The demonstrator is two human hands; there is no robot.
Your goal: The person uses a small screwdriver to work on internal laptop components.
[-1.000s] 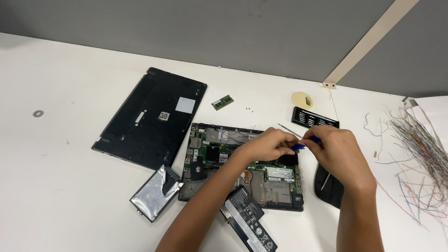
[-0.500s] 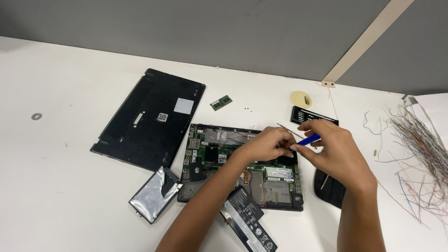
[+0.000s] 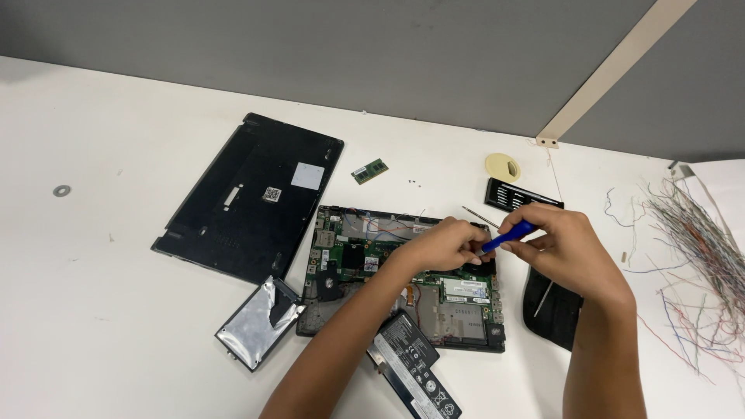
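The opened laptop base (image 3: 403,271) serves as the landmark. To its upper left, on the removed black bottom cover (image 3: 248,194), sit a pale grey square label (image 3: 307,176) and, left of that, a small white square code sticker (image 3: 271,194). Inside the base, at its lower right, lie white rectangular labels (image 3: 464,288) on the boards. At its lower edge, the black battery pack (image 3: 415,374) carries a white-printed label strip (image 3: 431,390). No screens or signs appear.
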